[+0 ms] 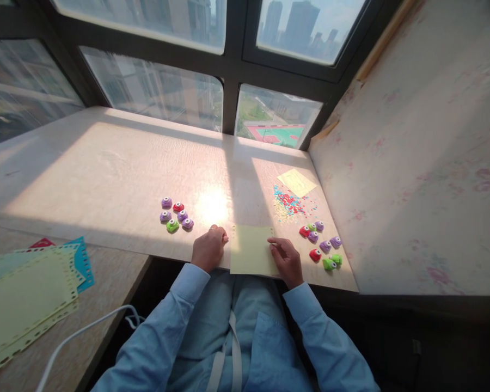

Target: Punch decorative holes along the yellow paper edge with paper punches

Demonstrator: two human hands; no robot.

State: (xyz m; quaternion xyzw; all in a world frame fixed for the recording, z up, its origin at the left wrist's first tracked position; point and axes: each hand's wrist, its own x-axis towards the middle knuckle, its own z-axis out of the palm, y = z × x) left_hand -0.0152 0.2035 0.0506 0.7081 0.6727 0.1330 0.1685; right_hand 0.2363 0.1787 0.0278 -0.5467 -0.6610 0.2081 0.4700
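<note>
A pale yellow sheet of paper [251, 253] lies at the table's front edge, with small punched marks near its top corners. Beside the sheet's left edge is my left hand [209, 249], its fingers curled together; whatever is between them, if anything, is too small to see. My right hand [286, 260] rests at the sheet's right edge. Its thumb and forefinger are pinched together over the paper, and I cannot make out what they hold. Small craft punches in purple, red and green stand in a left group [182, 215] and a right group [325, 246].
Blue, red and yellow paper bits [289, 204] are scattered at the right, beside a small yellow paper [297, 182]. Punched coloured sheets [32, 294] and a white cable [81, 326] lie at the lower left. Windows border the back; a papered wall [416, 179] stands right.
</note>
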